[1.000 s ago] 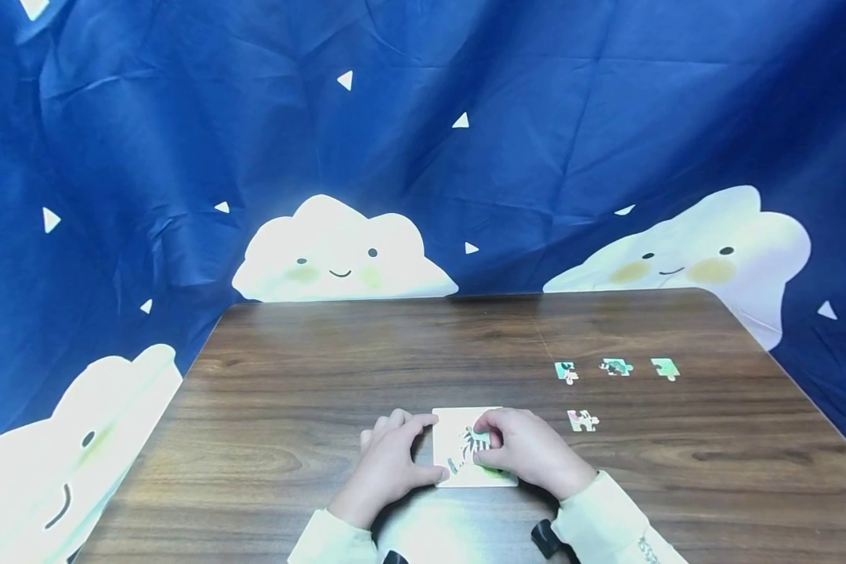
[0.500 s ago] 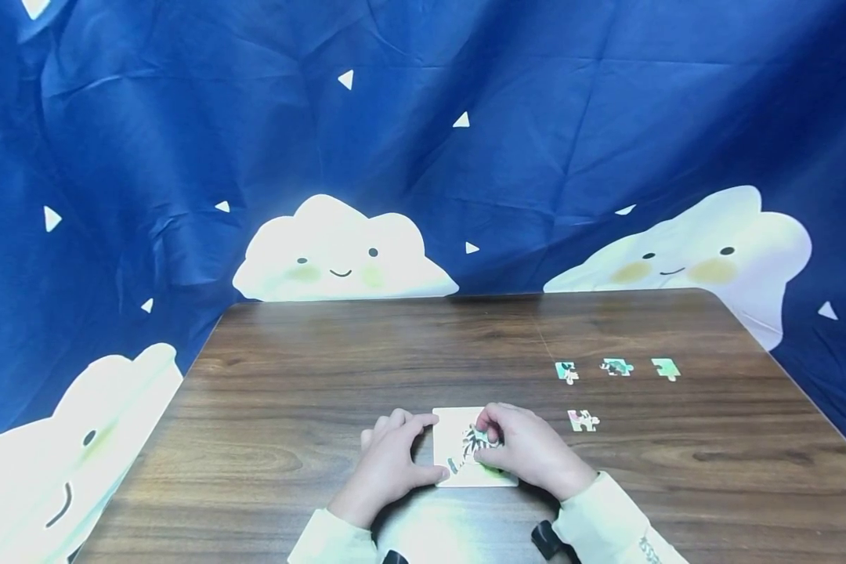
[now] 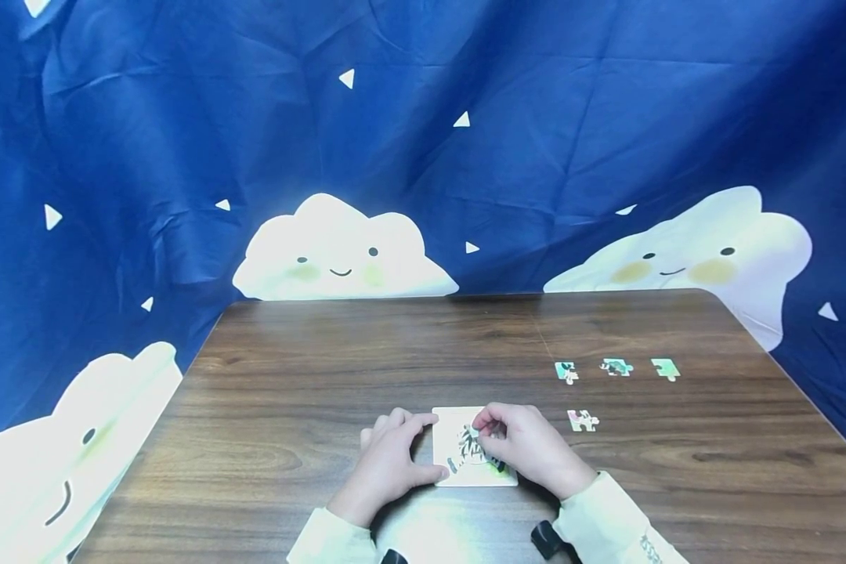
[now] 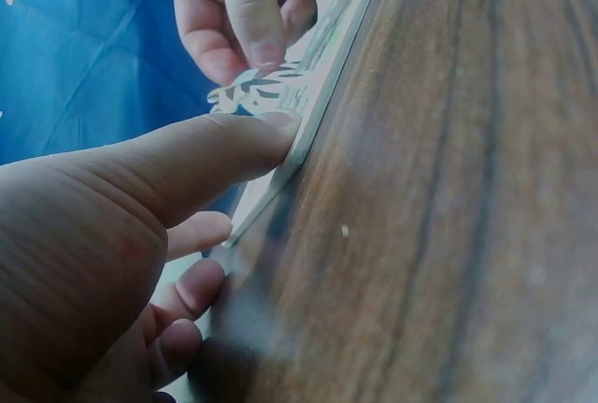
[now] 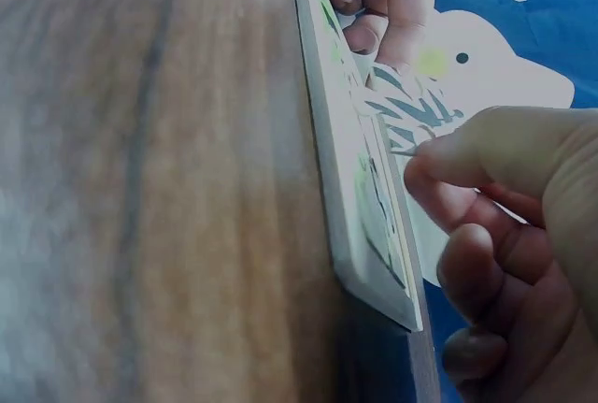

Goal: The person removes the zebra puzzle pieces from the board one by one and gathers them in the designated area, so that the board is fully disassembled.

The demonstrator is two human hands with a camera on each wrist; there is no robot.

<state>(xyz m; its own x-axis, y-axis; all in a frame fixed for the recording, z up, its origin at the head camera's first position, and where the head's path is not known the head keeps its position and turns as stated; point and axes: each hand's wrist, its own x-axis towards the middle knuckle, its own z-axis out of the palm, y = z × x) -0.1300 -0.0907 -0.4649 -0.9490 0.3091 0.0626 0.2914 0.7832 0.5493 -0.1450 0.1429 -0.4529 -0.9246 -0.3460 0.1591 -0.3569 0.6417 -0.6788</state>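
Note:
A small square white puzzle board [image 3: 451, 421] lies flat near the table's front. My left hand [image 3: 395, 464] rests at its left side, index finger at the far corner and thumb pressing the near corner. Over the board, my right hand [image 3: 533, 448] pinches a black-and-white striped puzzle piece [image 5: 411, 108] between thumb and index finger. In the right wrist view the piece is tilted up off the board. Green print shows on the board's near right part. The fingers hide some of the board's face.
Several loose jigsaw pieces lie to the right: a striped one [image 3: 567, 372], a green-and-dark one [image 3: 616, 366], a green one [image 3: 666, 369] and a pale one [image 3: 583, 421]. Behind the wooden table [image 3: 289, 352] hangs a blue curtain [image 3: 268, 117] with white clouds.
My right hand has lifted slightly with the striped piece, and its fingers have shifted on it, so more green print shows. The left hand stays put.

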